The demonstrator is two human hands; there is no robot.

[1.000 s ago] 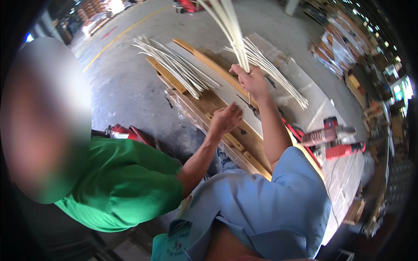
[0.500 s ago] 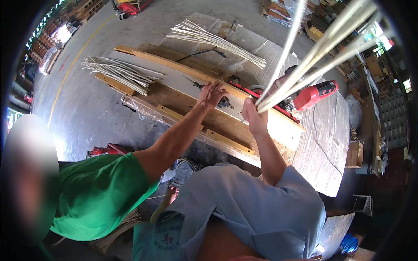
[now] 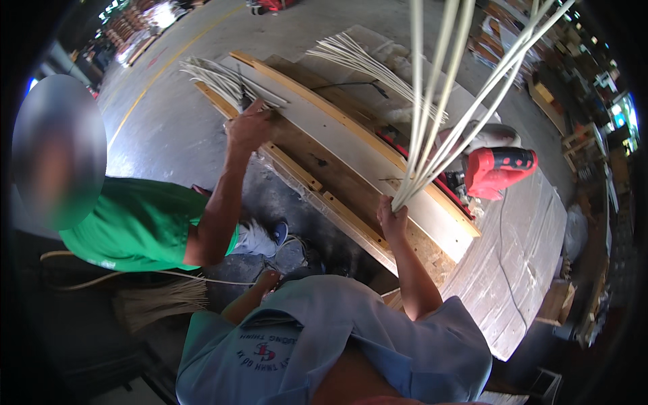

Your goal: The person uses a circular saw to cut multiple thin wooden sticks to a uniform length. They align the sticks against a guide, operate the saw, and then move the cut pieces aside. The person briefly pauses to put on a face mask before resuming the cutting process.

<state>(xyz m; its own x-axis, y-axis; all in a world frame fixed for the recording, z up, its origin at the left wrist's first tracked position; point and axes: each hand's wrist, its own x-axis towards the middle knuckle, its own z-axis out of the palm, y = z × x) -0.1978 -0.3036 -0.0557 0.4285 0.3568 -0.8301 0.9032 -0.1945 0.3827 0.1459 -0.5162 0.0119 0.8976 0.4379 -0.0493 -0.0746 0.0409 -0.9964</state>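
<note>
Gripping pale rods point(image 3: 409, 186) in our right hand point(image 3: 393, 214), we've got our left hand point(image 3: 270, 279) low, well apart (can't tell its grip).

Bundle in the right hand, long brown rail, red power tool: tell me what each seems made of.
Bundle in the right hand: pale, smooth strips, perhaps cane or plastic; they bend and splay.
Long brown rail: likely wood, finish unclear, given its warm tone and squared edges.
Red power tool: probably moulded plastic, smooth, by its rounded red-and-black housing.
</note>
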